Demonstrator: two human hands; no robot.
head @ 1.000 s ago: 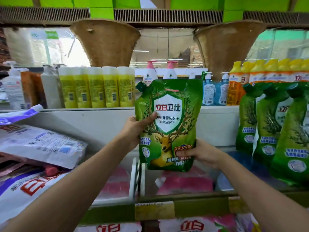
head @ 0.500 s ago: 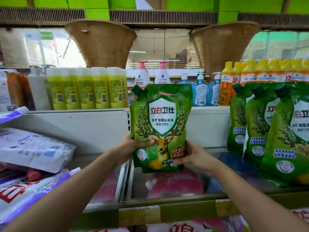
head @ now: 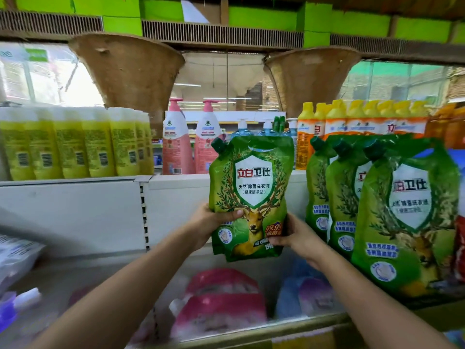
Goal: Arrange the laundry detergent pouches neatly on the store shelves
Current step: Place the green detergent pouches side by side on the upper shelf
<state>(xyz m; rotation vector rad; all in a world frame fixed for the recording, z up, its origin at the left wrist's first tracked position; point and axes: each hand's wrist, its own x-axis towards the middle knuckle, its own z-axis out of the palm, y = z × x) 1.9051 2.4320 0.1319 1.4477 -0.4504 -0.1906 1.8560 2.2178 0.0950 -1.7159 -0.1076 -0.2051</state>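
Note:
I hold a green detergent pouch [head: 253, 187] with a deer and a white shield upright above the glass shelf [head: 264, 331], its front facing me. My left hand [head: 211, 222] grips its lower left side, thumb across the front. My right hand [head: 294, 238] grips its lower right corner. A row of three matching green pouches [head: 402, 217] stands upright on the shelf just to the right, a small gap away from the held one.
Behind the white back panel [head: 75, 212] stand yellow bottles [head: 75, 144], pink pump bottles [head: 176, 142] and orange-yellow bottles [head: 352, 119]. White and purple bags [head: 15, 263] lie at the left. Pink and blue pouches [head: 221, 306] show through the glass below.
The pouch has moved right, closer to the standing green row, and the view has shifted with it. Both hands keep the same grip.

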